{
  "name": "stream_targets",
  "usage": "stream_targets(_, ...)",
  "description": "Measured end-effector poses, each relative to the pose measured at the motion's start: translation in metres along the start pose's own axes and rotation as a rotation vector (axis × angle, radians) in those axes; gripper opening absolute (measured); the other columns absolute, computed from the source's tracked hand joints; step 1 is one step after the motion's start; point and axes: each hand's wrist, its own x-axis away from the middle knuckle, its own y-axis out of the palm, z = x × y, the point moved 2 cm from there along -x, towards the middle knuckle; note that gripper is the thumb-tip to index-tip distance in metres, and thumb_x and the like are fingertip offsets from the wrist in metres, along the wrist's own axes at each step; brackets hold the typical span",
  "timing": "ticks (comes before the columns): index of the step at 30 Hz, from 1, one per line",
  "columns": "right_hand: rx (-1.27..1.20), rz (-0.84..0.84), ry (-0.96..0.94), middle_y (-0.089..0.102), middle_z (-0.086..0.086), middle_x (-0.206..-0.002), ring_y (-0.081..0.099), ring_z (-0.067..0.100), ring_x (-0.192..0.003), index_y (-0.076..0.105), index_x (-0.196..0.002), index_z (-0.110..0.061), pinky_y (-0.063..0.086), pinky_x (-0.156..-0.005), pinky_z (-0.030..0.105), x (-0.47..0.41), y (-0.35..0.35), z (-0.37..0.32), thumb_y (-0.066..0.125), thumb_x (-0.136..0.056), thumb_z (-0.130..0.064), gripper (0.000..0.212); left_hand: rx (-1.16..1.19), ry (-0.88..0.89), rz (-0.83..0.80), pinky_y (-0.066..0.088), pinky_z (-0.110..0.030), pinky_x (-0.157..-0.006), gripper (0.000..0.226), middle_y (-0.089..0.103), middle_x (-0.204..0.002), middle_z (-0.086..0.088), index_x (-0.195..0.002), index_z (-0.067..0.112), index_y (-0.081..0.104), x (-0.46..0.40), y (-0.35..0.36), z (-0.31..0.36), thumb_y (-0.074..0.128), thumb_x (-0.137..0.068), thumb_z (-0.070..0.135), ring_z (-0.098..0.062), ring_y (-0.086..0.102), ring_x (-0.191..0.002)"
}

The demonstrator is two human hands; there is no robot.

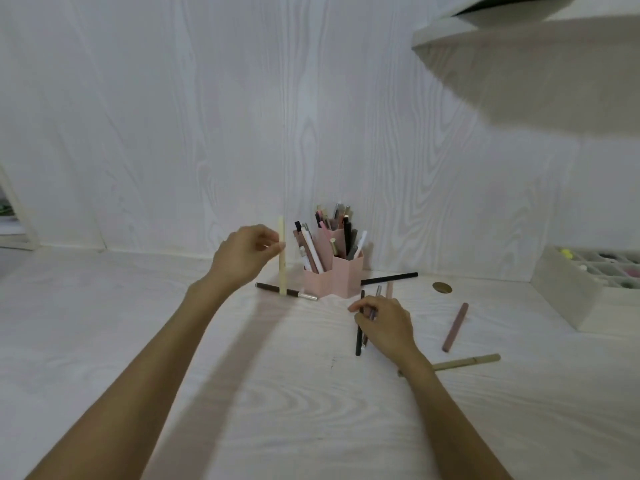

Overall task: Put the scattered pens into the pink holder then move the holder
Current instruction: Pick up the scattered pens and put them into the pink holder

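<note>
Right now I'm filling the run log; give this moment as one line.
left hand: holds cream pen upright | right hand: grips pens on table | pink holder: partly filled | loose pens remain

left hand [247, 252]: raised, fingers pinching (upright pen) | right hand [384, 323]: low, fingers curled, gripping pens

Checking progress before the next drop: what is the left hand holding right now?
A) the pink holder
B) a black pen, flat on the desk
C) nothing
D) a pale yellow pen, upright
D: the left hand pinches a pale yellow pen upright, just left of the pink holder.
</note>
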Motion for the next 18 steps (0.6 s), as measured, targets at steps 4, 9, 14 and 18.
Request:
stream_targets(4, -0.005, -0.005, -0.01, 0.05, -0.02, -0.067, 0.046, 0.006, -0.079, 0.07, -0.083, -0.035, 0.043, -0.082, 0.027, 0.002, -0.002, -0.002, 0.062, -0.081, -0.019, 0.018, 0.432, -0.025, 0.26, 0.055, -0.044, -0.085, 0.013, 0.07, -0.09, -0.002, -0.093, 0.017, 0.063, -0.009, 0.01, 0.023, 0.068, -0.085, 0.027, -0.019, 0.068, -0.09)
stream_targets(9, -0.02, 0.001, -0.004, 0.049, -0.02, -0.064, 0.045, 0.006, -0.078, 0.07, -0.083, -0.035, 0.044, -0.087, 0.031, 0.003, -0.004, -0.004, 0.061, -0.082, -0.019, 0.018, 0.425, -0.137, 0.343, 0.054, -0.04, -0.085, 0.022, 0.072, -0.099, -0.004, -0.1, 0.014, 0.066, -0.017, 0.054, 0.03, 0.067, -0.085, 0.031, -0.016, 0.067, -0.092)
stream_targets(14, -0.029, 0.01, -0.002, 0.049, -0.018, -0.061, 0.041, 0.003, -0.07, 0.07, -0.084, -0.034, 0.044, -0.088, 0.031, 0.002, -0.005, -0.004, 0.06, -0.082, -0.02, 0.018, 0.2, -0.215, 0.295, 0.04, -0.02, -0.057, 0.024, 0.073, -0.085, 0.006, -0.096, 0.018, 0.071, -0.021, 0.079, 0.027, 0.069, -0.083, 0.038, -0.009, 0.066, -0.073)
stream_targets(18, -0.046, 0.016, 0.007, 0.047, -0.018, -0.06, 0.041, 0.003, -0.071, 0.07, -0.083, -0.034, 0.043, -0.089, 0.032, 0.002, -0.005, -0.004, 0.059, -0.081, -0.02, 0.018, -0.004, -0.165, 0.268, 0.039, -0.023, -0.057, 0.023, 0.075, -0.086, 0.002, -0.09, 0.022, 0.076, -0.027, 0.081, 0.03, 0.073, -0.078, 0.04, -0.018, 0.068, -0.082)
